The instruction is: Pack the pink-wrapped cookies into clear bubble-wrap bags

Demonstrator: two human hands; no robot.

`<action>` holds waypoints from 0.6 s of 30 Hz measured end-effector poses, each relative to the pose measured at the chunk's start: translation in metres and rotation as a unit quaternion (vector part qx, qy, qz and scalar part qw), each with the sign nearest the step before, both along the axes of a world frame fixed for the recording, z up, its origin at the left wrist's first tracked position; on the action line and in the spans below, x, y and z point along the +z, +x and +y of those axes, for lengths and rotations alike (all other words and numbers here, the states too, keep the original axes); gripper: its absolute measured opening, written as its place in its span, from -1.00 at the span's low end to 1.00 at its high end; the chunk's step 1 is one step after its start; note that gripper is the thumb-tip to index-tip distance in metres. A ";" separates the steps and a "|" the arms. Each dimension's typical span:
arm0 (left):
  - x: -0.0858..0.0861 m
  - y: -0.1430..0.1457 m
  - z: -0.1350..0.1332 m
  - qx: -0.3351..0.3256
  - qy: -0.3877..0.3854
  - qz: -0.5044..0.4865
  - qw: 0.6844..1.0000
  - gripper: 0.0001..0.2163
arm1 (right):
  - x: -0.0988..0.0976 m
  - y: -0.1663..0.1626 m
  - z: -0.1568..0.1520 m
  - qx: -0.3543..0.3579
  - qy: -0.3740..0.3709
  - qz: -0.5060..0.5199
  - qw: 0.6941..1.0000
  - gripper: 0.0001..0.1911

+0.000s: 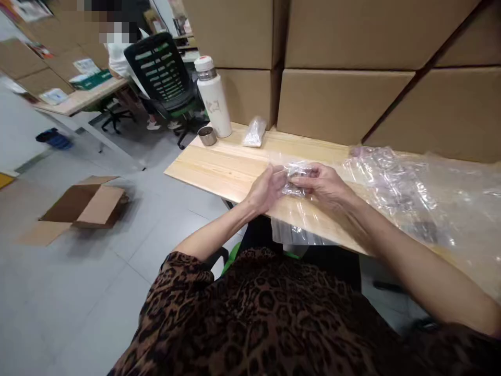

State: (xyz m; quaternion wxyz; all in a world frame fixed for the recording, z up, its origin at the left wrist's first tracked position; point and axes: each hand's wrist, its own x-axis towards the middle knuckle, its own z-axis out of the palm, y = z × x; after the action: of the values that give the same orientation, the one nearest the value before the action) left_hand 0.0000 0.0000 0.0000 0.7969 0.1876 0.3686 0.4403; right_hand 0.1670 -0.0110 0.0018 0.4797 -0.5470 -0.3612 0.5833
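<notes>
Between my two hands, just above the wooden table (219,166), is a small clear plastic bag (294,189) with something inside that I cannot make out. My right hand (324,183) pinches the bag from the right, thumb and fingers closed on it. On the other side, my left hand (266,189) touches the bag's left edge, its fingers partly hidden behind the plastic. Below the hands, a clear plastic sheet (301,233) hangs over the table's front edge. More crumpled clear plastic bags (395,183) lie right of my right forearm.
Cardboard boxes (340,104) are stacked along the table's back. A white bottle (215,102), a metal cup (207,136) and a small filled bag (254,132) stand at the far left. On the floor lies an open carton (99,206). A person sits near a black chair (162,73).
</notes>
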 end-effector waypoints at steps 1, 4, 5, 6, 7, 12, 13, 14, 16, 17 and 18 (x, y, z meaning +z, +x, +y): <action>0.001 -0.005 0.002 -0.004 -0.019 -0.012 1.000 -0.52 | -0.001 0.001 -0.002 0.005 0.004 0.006 1.000 -0.36; 0.000 -0.016 0.007 -0.021 -0.043 -0.033 0.998 -0.51 | -0.005 0.003 -0.007 0.026 0.010 0.025 0.999 -0.44; -0.001 -0.018 0.007 -0.029 -0.041 -0.036 0.998 -0.56 | -0.006 0.003 -0.007 0.037 0.012 0.035 0.999 -0.46; -0.002 -0.019 0.007 -0.039 -0.033 -0.035 0.998 -0.62 | -0.008 0.004 -0.008 0.049 0.012 0.043 0.998 -0.48; -0.004 -0.020 0.006 -0.047 -0.018 -0.030 0.998 -0.66 | -0.009 0.004 -0.007 0.060 0.009 0.048 0.997 -0.49; -0.007 -0.022 0.003 -0.075 0.038 0.001 0.996 -0.60 | -0.009 0.008 -0.007 0.083 0.005 0.059 0.995 -0.51; -0.007 -0.023 0.004 -0.081 0.040 0.002 0.996 -0.60 | -0.008 0.009 -0.007 0.087 0.007 0.060 0.994 -0.52; -0.006 -0.025 0.004 -0.091 0.045 0.002 0.995 -0.60 | -0.007 0.010 -0.008 0.093 0.010 0.060 0.994 -0.53; -0.004 -0.029 0.004 -0.118 0.069 -0.007 0.991 -0.62 | -0.005 0.011 -0.010 0.101 0.016 0.060 0.993 -0.54; -0.004 -0.031 0.005 -0.134 0.085 -0.012 0.987 -0.62 | -0.003 0.012 -0.011 0.103 0.019 0.063 0.992 -0.54; -0.005 -0.032 0.005 -0.146 0.098 -0.014 0.984 -0.62 | -0.002 0.012 -0.011 0.104 0.022 0.068 0.992 -0.53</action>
State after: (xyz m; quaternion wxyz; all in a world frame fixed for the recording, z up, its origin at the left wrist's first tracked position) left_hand -0.0320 0.0046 -0.0047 0.8353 0.3110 0.2812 0.3556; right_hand 0.1788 -0.0222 -0.0006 0.4518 -0.4550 -0.3949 0.6579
